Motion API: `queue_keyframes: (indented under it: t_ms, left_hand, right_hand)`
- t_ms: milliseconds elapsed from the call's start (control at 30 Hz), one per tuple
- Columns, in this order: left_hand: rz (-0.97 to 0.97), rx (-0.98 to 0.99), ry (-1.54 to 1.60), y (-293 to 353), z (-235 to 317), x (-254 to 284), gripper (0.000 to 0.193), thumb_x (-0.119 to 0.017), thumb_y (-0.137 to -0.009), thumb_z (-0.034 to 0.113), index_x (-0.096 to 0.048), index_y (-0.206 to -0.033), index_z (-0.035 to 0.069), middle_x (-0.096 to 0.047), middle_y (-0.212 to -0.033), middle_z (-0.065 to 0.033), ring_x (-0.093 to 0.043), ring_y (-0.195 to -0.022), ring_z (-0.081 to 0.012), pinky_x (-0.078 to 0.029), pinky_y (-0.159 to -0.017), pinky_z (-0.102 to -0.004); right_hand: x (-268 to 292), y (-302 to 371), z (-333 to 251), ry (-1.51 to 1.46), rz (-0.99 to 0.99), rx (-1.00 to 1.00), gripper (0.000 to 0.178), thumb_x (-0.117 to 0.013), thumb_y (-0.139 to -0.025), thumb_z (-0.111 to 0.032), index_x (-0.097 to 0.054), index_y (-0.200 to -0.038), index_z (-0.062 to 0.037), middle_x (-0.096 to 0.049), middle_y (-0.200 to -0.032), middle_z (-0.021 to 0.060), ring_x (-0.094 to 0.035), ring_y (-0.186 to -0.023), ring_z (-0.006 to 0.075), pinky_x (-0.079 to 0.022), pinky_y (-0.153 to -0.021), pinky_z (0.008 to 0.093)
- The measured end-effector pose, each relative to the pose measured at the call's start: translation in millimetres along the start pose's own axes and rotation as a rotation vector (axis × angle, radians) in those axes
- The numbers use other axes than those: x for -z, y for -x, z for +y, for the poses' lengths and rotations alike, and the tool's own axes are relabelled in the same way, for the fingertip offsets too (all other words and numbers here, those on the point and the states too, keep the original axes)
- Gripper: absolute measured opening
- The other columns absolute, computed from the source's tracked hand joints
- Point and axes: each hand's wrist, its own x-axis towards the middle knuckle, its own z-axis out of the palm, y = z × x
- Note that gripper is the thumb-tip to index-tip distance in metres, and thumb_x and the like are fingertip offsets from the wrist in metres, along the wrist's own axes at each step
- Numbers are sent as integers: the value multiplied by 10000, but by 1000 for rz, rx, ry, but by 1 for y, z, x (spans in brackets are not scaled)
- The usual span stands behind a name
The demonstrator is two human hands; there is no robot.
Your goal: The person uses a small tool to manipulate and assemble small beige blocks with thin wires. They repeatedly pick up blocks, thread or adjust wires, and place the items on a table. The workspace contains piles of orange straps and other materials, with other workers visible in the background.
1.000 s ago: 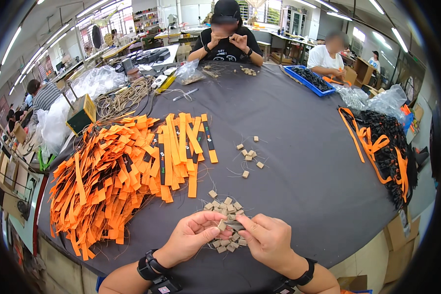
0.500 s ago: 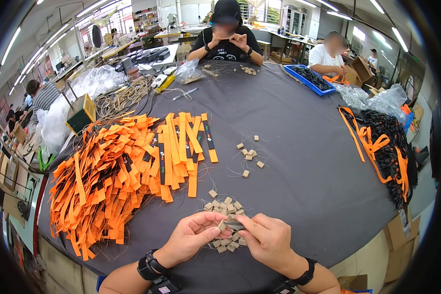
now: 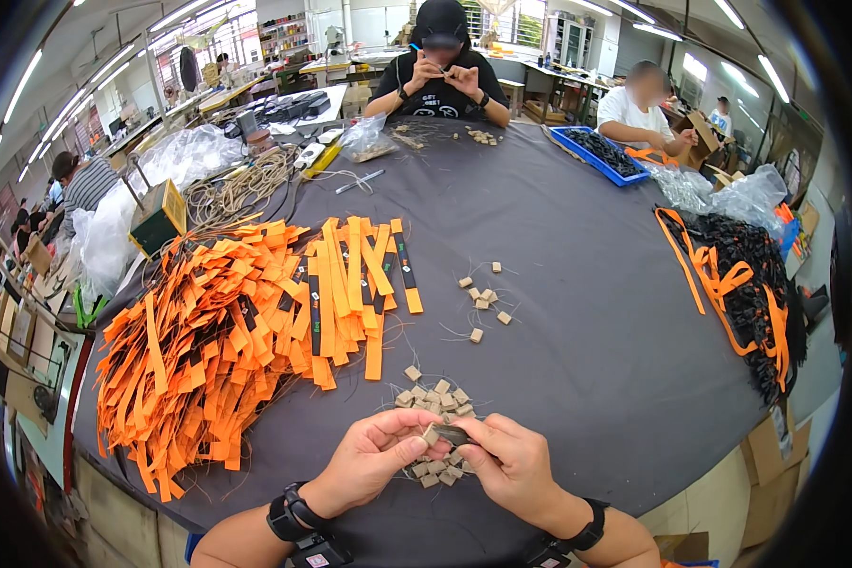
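Near the front of the table, my left hand (image 3: 371,458) pinches a small beige block (image 3: 431,434) between thumb and fingers. My right hand (image 3: 519,464) closes around a small dark grey, flat tool (image 3: 454,434), its tip close to the block. Most of the tool is covered by my fingers, so its kind is unclear. Beneath and beyond both hands lies a pile of similar beige blocks (image 3: 442,396) with thin threads sticking out. Farther out, several more threaded blocks (image 3: 484,297) are scattered on the dark cloth.
A big heap of orange and black strips (image 3: 208,350) covers the table's left side. Black straps with orange ribbons (image 3: 738,284) lie at the right edge. A blue tray (image 3: 598,156), rope coils (image 3: 237,189) and plastic bags (image 3: 194,156) stand farther off. Co-workers sit across the table.
My right hand has shifted slightly, and the dark tool between the hands now shows more plainly beside the block. My left hand keeps its pinch on the block, almost still.
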Motion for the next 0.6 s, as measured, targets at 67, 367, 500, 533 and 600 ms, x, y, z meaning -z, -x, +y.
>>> queue_keyframes:
  t_ms: [67, 367, 500, 533, 600]
  left_hand:
    - [0, -6, 21, 0, -1, 0, 288, -539, -955, 55, -519, -1224, -46, -643, -1070, -152, -636, -1014, -213, -505, -923, -337]
    - [5, 14, 15, 1, 0, 0, 289, -537, -955, 50, -518, -1227, -46, -637, -1079, -147, -633, -1009, -210, -500, -926, -334]
    - [-7, 13, 8, 0, 2, 0, 295, -535, -956, 49, -512, -1232, -51, -632, -1090, -149, -632, -1009, -213, -500, -928, -335]
    - [-4, 12, 6, 0, 1, 0, 298, -536, -955, 49, -510, -1234, -52, -629, -1095, -149, -631, -1009, -213, -500, -927, -335]
    - [2, 11, 2, 0, 0, 1, 303, -536, -955, 49, -506, -1238, -54, -624, -1105, -150, -630, -1010, -215, -499, -926, -335]
  right_hand:
    - [-1, -1, 0, -5, 6, 5, 265, -702, -809, -144, -663, -1069, -114, -576, -720, 25, -547, -523, 193, -427, -475, 294]
    - [2, 0, 1, 15, -8, 4, 254, -714, -790, -145, -667, -1036, -104, -594, -723, 27, -557, -527, 204, -426, -473, 298]
    - [6, -1, 0, 136, 22, 62, 275, -723, -768, -149, -671, -1034, -101, -563, -691, 17, -538, -505, 193, -414, -459, 299]
    - [7, -2, -2, 189, 37, 89, 282, -726, -761, -151, -672, -1034, -101, -554, -682, 13, -533, -499, 189, -410, -455, 299]
    - [10, -3, -6, 228, 34, 130, 298, -732, -749, -155, -672, -1036, -103, -540, -672, 7, -530, -500, 182, -408, -452, 298]
